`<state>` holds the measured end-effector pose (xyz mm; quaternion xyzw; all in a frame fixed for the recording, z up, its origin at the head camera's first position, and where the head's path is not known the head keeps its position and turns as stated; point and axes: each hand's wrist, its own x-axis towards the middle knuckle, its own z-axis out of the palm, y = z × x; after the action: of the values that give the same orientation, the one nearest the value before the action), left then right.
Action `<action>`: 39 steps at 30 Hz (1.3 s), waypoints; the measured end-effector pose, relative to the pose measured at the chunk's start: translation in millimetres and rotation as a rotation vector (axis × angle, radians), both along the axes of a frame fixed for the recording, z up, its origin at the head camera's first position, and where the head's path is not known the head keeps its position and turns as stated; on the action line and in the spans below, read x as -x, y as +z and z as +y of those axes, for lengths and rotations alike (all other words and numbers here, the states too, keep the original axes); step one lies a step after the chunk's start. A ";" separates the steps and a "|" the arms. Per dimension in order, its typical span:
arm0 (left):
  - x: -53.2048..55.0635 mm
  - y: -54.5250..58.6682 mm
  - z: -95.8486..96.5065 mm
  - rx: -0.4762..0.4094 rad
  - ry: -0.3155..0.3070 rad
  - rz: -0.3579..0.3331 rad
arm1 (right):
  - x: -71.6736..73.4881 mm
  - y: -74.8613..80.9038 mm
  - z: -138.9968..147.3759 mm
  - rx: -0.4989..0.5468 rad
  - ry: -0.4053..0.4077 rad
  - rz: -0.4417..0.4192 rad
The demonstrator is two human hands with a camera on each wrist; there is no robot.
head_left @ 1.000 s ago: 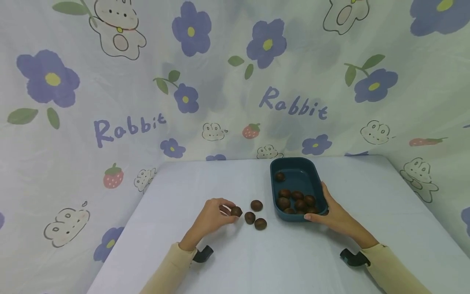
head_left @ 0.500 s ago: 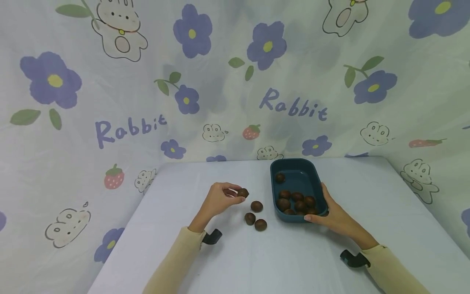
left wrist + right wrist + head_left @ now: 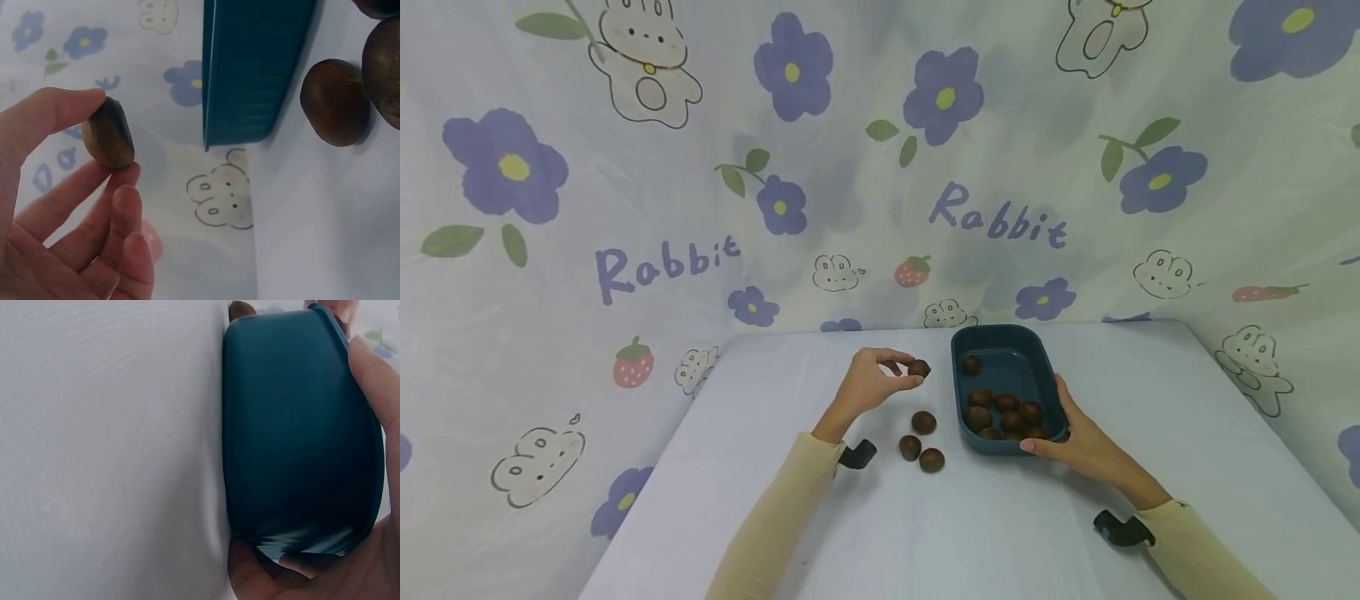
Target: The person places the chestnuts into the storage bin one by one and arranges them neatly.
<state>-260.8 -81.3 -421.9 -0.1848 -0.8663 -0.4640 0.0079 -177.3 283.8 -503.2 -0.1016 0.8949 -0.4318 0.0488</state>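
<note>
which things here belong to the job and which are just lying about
Part of the job, it seems:
held chestnut, pinched in the left grip
three chestnuts on the table
teal tub, held by the right grip
other chestnuts inside it

Just surroundings or gear:
rabbit-print backdrop
white cloth underneath
black wrist units
</note>
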 end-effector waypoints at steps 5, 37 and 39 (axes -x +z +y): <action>9.5 -2.5 10.2 0.003 -0.014 0.008 | 0.2 1.4 0.1 0.007 0.007 -0.001; 51.2 -19.6 90.5 0.269 -0.067 0.044 | 1.8 -1.9 -0.1 0.019 0.006 -0.001; 52.6 -20.3 92.6 0.283 -0.078 0.052 | 1.7 -1.6 0.2 0.020 0.007 0.001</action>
<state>-313.5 11.3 -442.3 -0.2297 -0.9147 -0.3323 -0.0139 -179.0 284.0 -504.9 -0.1053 0.8902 -0.4406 0.0489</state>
